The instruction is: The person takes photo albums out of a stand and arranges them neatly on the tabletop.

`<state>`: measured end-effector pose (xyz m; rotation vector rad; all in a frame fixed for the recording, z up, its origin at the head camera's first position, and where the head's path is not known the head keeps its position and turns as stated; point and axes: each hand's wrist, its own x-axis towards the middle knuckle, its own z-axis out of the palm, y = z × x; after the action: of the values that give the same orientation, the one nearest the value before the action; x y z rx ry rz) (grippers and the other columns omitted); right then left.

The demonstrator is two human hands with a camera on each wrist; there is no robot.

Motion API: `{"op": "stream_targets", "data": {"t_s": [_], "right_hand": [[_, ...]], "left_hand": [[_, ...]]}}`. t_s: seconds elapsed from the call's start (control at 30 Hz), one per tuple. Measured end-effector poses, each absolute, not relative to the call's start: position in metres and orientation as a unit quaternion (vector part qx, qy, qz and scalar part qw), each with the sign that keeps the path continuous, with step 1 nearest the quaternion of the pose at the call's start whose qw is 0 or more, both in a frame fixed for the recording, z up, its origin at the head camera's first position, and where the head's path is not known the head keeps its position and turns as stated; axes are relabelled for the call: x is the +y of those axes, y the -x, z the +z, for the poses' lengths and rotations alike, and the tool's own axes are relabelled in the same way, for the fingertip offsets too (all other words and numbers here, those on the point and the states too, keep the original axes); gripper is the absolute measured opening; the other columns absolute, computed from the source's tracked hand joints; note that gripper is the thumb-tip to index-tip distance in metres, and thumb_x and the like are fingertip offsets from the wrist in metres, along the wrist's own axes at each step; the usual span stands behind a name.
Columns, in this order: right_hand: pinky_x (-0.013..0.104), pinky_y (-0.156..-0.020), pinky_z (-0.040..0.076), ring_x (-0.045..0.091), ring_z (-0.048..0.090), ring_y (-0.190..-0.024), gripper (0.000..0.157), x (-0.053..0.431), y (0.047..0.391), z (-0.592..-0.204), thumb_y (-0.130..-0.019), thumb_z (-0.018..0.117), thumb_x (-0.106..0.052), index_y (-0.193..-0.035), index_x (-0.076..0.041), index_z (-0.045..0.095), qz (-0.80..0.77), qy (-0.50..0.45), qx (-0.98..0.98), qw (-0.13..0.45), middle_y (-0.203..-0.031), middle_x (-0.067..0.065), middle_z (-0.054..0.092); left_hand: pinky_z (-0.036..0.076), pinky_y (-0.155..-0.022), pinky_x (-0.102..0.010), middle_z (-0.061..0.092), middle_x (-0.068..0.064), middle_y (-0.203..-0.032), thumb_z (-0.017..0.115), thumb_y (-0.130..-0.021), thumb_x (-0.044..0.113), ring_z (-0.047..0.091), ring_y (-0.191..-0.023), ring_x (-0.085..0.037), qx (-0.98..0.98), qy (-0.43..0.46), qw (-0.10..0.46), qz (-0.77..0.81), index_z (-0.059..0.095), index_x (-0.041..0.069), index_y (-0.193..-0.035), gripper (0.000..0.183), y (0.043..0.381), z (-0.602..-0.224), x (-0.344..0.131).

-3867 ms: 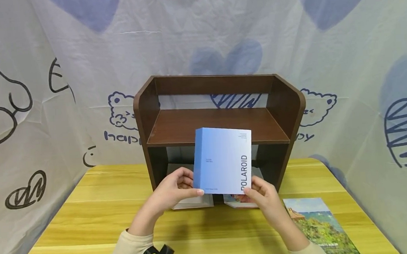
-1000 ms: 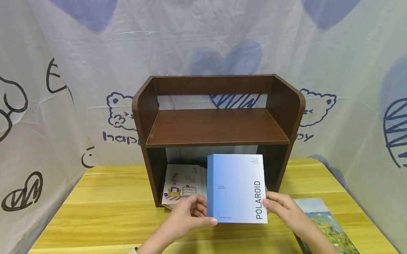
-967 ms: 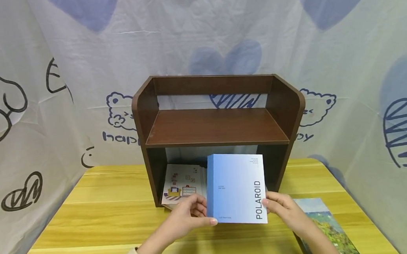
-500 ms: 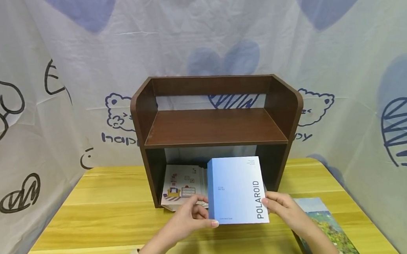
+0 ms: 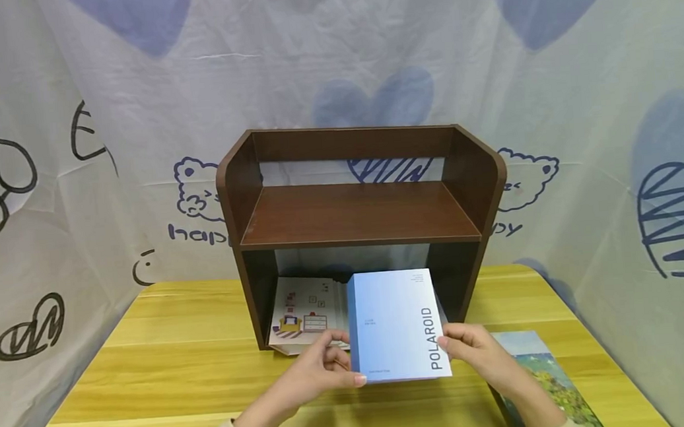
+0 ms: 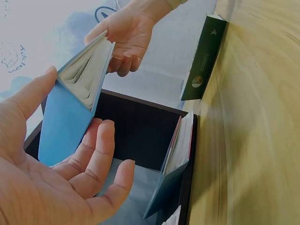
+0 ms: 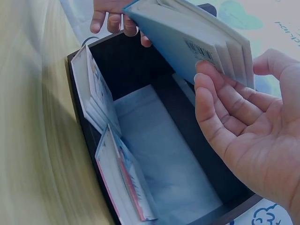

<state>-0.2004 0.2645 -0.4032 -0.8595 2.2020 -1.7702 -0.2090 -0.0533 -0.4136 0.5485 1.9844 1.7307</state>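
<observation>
Both hands hold a blue photo album (image 5: pixel 394 325) marked POLAROID, in front of the lower compartment of a brown shelf (image 5: pixel 354 216). Its cover faces up and toward me, with the far edge tilted away. My left hand (image 5: pixel 323 370) grips the spine side, thumb on the cover's lower left corner. With thumb above and fingers beneath, my right hand (image 5: pixel 477 353) pinches the right edge. In the left wrist view the album (image 6: pixel 65 124) shows slightly parted pages. A barcode marks the underside of the album (image 7: pixel 194 47) in the right wrist view.
An illustrated white book (image 5: pixel 307 308) lies in the lower compartment at left. Another book (image 7: pixel 124 180) lies beside it, mostly hidden behind the album in the head view. A book with a painted landscape cover (image 5: pixel 546 371) lies on the wooden table (image 5: pixel 167 358) at right.
Since the earliest frame, both hands have lowered the album from before the upper shelf to the lower compartment. Over the last second its far edge has dropped, tilting it flatter.
</observation>
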Motion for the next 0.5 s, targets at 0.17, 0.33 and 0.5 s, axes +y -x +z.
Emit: {"op": "stream_targets", "data": {"t_s": [0.17, 0.33, 0.5], "right_hand": [[0.029, -0.077, 0.057, 0.005, 0.069, -0.091, 0.035, 0.2635, 0.2022, -0.4057, -0.104, 0.038, -0.008, -0.120, 0.020, 0.053, -0.597, 0.289, 0.742, 0.098, -0.106, -0.012, 0.073], [0.027, -0.077, 0.057, 0.005, 0.068, -0.090, 0.036, 0.2614, 0.2031, -0.4083, -0.104, 0.039, -0.009, -0.120, 0.020, 0.053, -0.596, 0.283, 0.745, 0.103, -0.105, -0.014, 0.072], [0.026, -0.073, 0.056, 0.005, 0.068, -0.087, 0.036, 0.2605, 0.2041, -0.4110, -0.104, 0.039, -0.008, -0.120, 0.021, 0.052, -0.594, 0.284, 0.745, 0.105, -0.104, -0.014, 0.072]], "left_hand": [[0.051, -0.082, -0.031, 0.060, -0.005, -0.098, 0.077, -0.084, 0.022, 0.062, -0.086, -0.016, 0.721, -0.190, 0.231, 0.625, 0.038, 0.004, -0.133, 0.065, 0.2107, -0.4143, -0.0546], [0.050, -0.080, -0.031, 0.058, -0.006, -0.100, 0.075, -0.085, 0.021, 0.058, -0.084, -0.015, 0.717, -0.184, 0.240, 0.628, 0.038, 0.003, -0.131, 0.062, 0.2122, -0.4159, -0.0553], [0.050, -0.079, -0.032, 0.056, -0.005, -0.100, 0.075, -0.085, 0.019, 0.056, -0.081, -0.014, 0.707, -0.178, 0.250, 0.637, 0.038, 0.002, -0.129, 0.060, 0.2130, -0.4165, -0.0559]]}}
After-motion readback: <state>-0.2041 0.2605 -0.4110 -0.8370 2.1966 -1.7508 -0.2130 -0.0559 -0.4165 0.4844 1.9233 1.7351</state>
